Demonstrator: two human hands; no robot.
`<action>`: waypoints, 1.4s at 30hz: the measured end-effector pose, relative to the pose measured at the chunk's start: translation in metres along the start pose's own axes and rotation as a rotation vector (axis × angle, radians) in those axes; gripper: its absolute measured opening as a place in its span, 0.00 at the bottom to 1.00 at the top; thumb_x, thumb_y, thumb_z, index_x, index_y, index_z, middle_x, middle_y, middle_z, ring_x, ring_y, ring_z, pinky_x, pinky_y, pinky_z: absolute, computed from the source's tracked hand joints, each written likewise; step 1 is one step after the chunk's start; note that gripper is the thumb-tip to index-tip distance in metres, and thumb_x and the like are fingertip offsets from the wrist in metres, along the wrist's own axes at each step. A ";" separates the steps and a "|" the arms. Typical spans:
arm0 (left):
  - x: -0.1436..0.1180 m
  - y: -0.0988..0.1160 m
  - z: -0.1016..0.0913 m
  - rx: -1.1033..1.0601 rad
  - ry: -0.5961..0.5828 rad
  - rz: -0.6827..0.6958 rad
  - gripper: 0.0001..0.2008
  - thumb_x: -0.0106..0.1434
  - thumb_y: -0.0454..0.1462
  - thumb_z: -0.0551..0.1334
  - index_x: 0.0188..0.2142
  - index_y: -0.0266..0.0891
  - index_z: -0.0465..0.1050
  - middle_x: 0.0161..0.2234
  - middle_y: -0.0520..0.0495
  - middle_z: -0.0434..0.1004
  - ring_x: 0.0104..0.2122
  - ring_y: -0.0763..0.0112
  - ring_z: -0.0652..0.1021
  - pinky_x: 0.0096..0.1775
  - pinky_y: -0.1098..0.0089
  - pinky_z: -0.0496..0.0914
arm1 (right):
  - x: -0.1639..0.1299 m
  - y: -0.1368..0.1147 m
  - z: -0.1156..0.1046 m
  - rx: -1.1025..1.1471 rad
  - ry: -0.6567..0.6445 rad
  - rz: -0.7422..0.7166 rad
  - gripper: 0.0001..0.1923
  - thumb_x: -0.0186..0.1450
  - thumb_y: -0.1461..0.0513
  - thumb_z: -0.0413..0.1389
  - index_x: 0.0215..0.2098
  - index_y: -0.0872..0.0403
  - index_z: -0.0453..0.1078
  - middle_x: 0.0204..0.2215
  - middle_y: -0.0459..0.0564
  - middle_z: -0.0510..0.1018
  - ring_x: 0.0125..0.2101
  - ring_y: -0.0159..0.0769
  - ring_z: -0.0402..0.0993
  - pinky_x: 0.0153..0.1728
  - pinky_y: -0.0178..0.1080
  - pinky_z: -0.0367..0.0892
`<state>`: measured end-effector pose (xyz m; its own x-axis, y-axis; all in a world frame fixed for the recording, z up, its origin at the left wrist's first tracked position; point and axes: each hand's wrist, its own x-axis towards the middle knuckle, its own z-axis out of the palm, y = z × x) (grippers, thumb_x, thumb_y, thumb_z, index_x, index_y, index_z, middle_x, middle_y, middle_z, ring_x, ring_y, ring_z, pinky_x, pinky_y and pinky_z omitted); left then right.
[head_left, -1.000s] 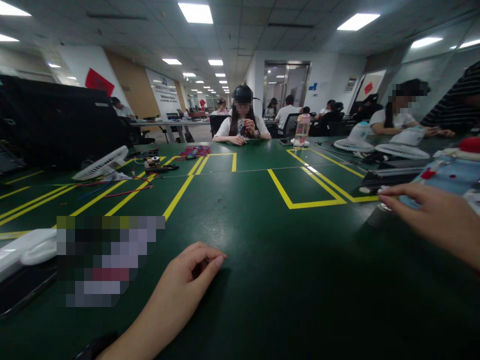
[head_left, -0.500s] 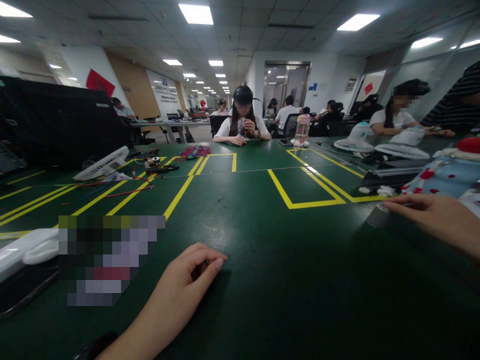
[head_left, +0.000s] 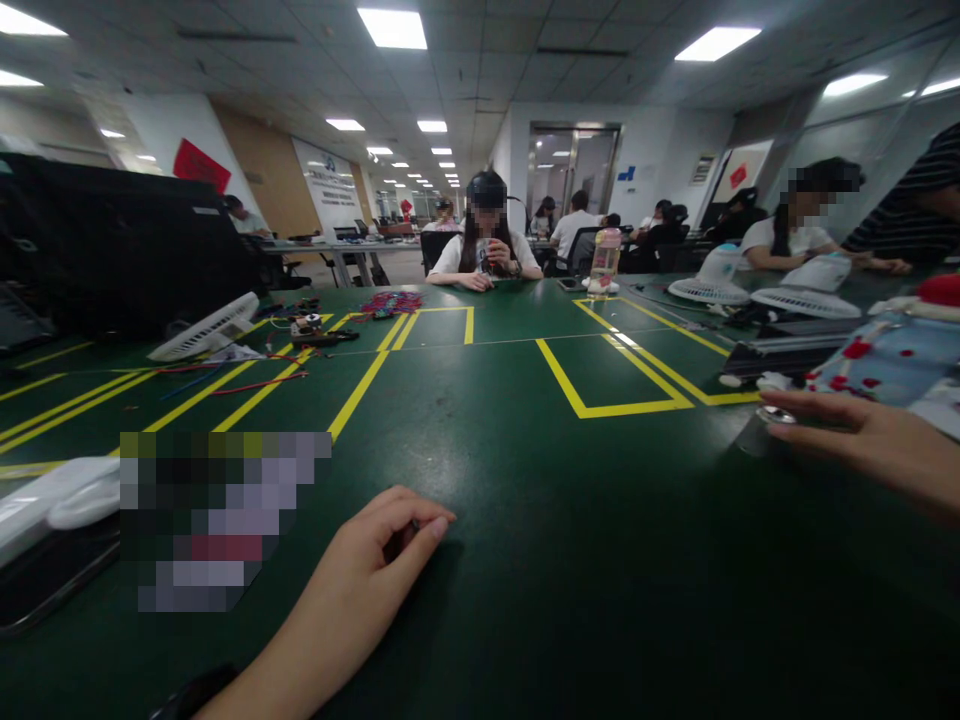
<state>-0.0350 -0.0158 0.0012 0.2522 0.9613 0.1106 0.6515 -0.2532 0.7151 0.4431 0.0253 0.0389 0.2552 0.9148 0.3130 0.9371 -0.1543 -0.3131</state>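
Observation:
My left hand (head_left: 386, 555) rests on the green table (head_left: 570, 560), fingers curled in and thumb tip against the index finger; nothing shows in it. On the right, a small grey cylinder (head_left: 752, 438) with a shiny metallic top stands upright on the table. My right hand (head_left: 862, 440) is right beside it, thumb and fingers apart, with the cylinder's top showing between them. The fingertips are at its rim; whether they touch it I cannot tell.
At left lie a white device (head_left: 56, 505), a dark phone-like slab (head_left: 60, 580) and a blurred patch. Farther back are a white fan (head_left: 206, 328), wires (head_left: 390, 303) and a bottle (head_left: 604, 262). Fans and a light-blue item (head_left: 881, 350) stand right. A person (head_left: 487, 235) sits opposite.
My right hand's fingers have opened from their pinch on the cylinder's top, which now shows. The cylinder stays in place. My left hand has not moved.

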 end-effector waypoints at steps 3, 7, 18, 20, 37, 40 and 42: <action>0.002 0.000 0.000 0.014 0.010 -0.003 0.11 0.65 0.40 0.55 0.37 0.45 0.77 0.35 0.50 0.76 0.35 0.65 0.75 0.38 0.68 0.69 | -0.003 -0.007 0.007 -0.004 -0.089 0.058 0.29 0.56 0.46 0.55 0.50 0.51 0.72 0.41 0.57 0.77 0.33 0.40 0.75 0.31 0.39 0.66; 0.004 0.001 0.001 0.015 0.021 -0.006 0.11 0.66 0.41 0.55 0.36 0.45 0.76 0.36 0.50 0.76 0.36 0.65 0.75 0.39 0.67 0.68 | -0.026 -0.062 0.023 0.179 -0.061 -0.081 0.27 0.59 0.48 0.53 0.54 0.49 0.68 0.43 0.53 0.76 0.38 0.38 0.75 0.36 0.38 0.69; 0.001 0.001 0.001 0.056 0.017 0.044 0.09 0.66 0.39 0.55 0.37 0.44 0.75 0.36 0.50 0.75 0.37 0.65 0.75 0.40 0.67 0.68 | -0.098 -0.205 0.069 0.663 -0.421 -0.640 0.19 0.63 0.60 0.52 0.54 0.45 0.64 0.50 0.44 0.70 0.49 0.27 0.67 0.53 0.36 0.64; 0.002 0.008 0.003 0.065 0.018 0.076 0.09 0.66 0.37 0.56 0.40 0.44 0.75 0.37 0.50 0.74 0.37 0.66 0.75 0.39 0.67 0.68 | -0.099 -0.202 0.077 0.714 -0.427 -0.595 0.25 0.62 0.60 0.54 0.57 0.44 0.58 0.51 0.44 0.69 0.48 0.27 0.68 0.53 0.37 0.65; 0.033 0.048 0.011 -0.020 0.088 0.118 0.07 0.62 0.39 0.61 0.36 0.46 0.80 0.33 0.51 0.71 0.34 0.67 0.72 0.37 0.68 0.66 | -0.099 -0.199 0.080 0.825 -0.493 -0.485 0.18 0.57 0.64 0.56 0.47 0.49 0.63 0.39 0.42 0.72 0.38 0.26 0.70 0.40 0.33 0.68; 0.031 0.034 0.020 0.061 -0.024 0.102 0.07 0.61 0.39 0.62 0.35 0.49 0.81 0.32 0.51 0.72 0.36 0.65 0.73 0.39 0.66 0.65 | -0.098 -0.199 0.080 0.834 -0.497 -0.475 0.17 0.57 0.64 0.56 0.44 0.51 0.63 0.37 0.42 0.73 0.36 0.26 0.70 0.38 0.32 0.68; 0.030 0.028 0.028 0.143 -0.061 0.124 0.07 0.61 0.39 0.63 0.36 0.51 0.81 0.33 0.51 0.73 0.37 0.64 0.72 0.39 0.65 0.65 | -0.098 -0.199 0.081 0.838 -0.499 -0.470 0.17 0.56 0.64 0.56 0.44 0.51 0.62 0.37 0.43 0.72 0.36 0.26 0.70 0.38 0.32 0.68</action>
<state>0.0108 0.0026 0.0053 0.3767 0.9147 0.1464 0.7067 -0.3859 0.5929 0.2128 -0.0036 -0.0020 -0.3905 0.8938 0.2206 0.4062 0.3823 -0.8299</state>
